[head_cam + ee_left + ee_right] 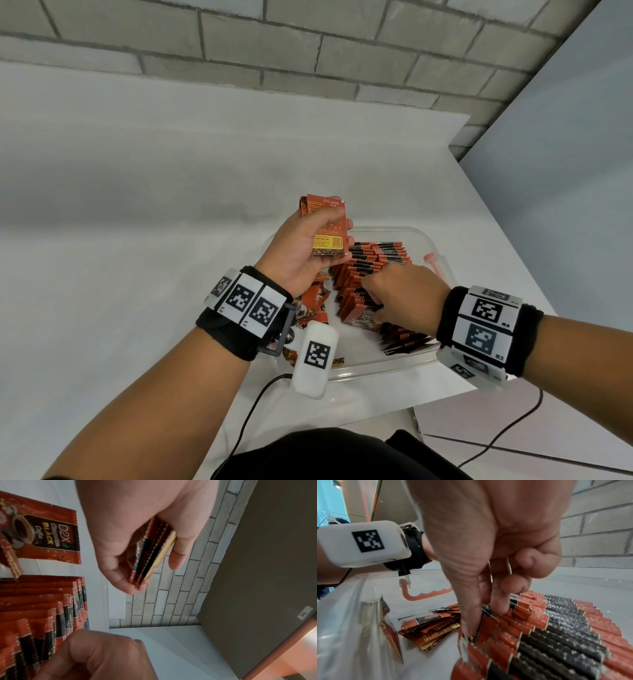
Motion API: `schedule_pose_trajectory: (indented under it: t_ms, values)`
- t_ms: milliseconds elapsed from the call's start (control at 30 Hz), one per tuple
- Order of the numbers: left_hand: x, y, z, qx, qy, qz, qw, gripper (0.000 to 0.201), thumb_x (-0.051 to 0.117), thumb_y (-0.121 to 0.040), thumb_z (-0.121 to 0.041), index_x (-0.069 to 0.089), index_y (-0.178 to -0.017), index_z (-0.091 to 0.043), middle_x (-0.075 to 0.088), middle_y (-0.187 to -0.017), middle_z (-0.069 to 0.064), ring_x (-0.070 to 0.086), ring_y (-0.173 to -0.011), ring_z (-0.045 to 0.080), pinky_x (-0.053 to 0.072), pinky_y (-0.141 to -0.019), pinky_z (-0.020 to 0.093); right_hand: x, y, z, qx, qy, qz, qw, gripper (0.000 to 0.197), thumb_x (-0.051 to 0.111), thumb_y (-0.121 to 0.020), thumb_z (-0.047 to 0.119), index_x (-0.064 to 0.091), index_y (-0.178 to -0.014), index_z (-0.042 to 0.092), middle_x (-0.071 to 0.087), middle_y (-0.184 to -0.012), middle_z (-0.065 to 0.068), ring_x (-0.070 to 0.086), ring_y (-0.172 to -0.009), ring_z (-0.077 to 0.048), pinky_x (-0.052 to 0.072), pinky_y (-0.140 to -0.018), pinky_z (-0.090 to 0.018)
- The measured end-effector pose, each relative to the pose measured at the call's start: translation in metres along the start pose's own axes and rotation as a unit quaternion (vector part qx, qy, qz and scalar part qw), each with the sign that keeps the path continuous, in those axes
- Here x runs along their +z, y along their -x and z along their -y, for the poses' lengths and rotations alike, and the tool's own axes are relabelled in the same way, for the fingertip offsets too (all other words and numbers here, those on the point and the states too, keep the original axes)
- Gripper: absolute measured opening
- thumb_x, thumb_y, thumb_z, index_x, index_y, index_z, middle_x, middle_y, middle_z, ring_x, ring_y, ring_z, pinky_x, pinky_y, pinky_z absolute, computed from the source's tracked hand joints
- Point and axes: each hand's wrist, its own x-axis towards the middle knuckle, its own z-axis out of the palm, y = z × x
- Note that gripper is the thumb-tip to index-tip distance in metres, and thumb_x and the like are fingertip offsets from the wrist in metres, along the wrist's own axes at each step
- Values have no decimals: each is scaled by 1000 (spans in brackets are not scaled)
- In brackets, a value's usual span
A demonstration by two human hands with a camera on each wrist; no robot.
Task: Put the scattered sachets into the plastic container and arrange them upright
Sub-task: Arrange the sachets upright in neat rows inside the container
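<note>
White counter [137, 205] is carrying the clear plastic container [404, 366]; upright sachet row [373, 260] is standing inside it. Right hand [400, 291] is poking its fingertips [469, 627] into the row. Left hand [308, 246] is pinching a sachet bundle [327, 226] above the container.

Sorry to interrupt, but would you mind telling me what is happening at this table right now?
A person is filing coffee sachets into a clear plastic container. The left hand holds a small stack of sachets above it. The right hand is down inside, fingers pushed into the upright row of sachets. Some loose sachets lie flat on the container floor, not yet stood up.
</note>
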Motion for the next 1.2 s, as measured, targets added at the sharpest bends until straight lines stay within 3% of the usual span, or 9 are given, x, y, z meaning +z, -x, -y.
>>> schedule_pose_trajectory:
  t_ms: [200,333,433,567,733,967,1033,1133,1200]
  values:
    - [1,-1,2,-11,21,7,1000,10,56,-92,-14,59,-99,-9,68,-86,11,68,-69,22,58,-64,33,-3,5,-2,5,-34,-11,999,23,64,-85,30,46,-81,16,49,-74,2,50,-70,-20,34,-49,-25]
    - [1,1,2,-25,13,30,999,14,50,-93,-7,57,-104,-9,70,-86,12,70,-72,24,59,-66,34,-16,10,-13,58,-166,-67,982,25,63,-86,44,54,-82,21,58,-71,6,56,-65,-14,41,-55,-24]
    - [0,3,3,-21,-15,36,999,23,56,-91,-5,60,-112,-13,71,-92,10,71,-79,22,60,-65,34,-25,16,-23,116,-332,-158,923,19,60,-89,41,59,-86,23,66,-73,3,57,-59,-10,44,-57,-23]
    - [2,6,4,-18,-44,57,997,27,63,-87,-6,62,-113,-14,72,-98,10,70,-84,23,59,-66,34,-26,20,-20,139,-557,-196,795,20,60,-88,42,60,-103,28,67,-85,3,60,-61,-10,49,-64,-32]
    - [8,10,7,-31,-61,92,993,36,65,-81,-8,61,-117,-13,72,-98,9,70,-84,22,58,-61,30,-23,17,-16,90,-565,-221,790,42,68,-85,29,55,-125,31,65,-94,7,67,-82,-18,56,-77,-38]
    - [8,7,9,-24,-55,59,996,45,58,-74,-49,63,-104,-16,71,-88,7,67,-78,20,56,-78,36,-26,22,-21,81,-606,-357,706,17,71,-82,7,61,-82,20,65,-79,3,60,-62,-13,51,-61,-26]
    - [9,5,9,-25,-24,35,999,39,61,-75,-46,64,-97,-14,69,-86,9,67,-77,21,55,-80,38,-23,25,-18,64,-578,-365,727,16,74,-79,6,62,-78,17,65,-83,1,60,-68,-10,50,-65,-25]
    - [12,3,9,-22,-9,25,999,23,64,-85,-17,62,-106,-7,69,-98,15,69,-86,24,58,-77,37,-16,24,-10,38,-504,-296,810,24,77,-75,6,66,-77,27,54,-88,5,52,-74,-6,44,-70,-18]
    - [13,1,10,-8,-23,14,1000,24,60,-87,-3,61,-111,-5,71,-94,12,69,-83,22,58,-68,33,-13,23,-9,49,-490,-259,831,34,72,-77,0,64,-83,33,52,-92,2,50,-76,-9,44,-71,-19]
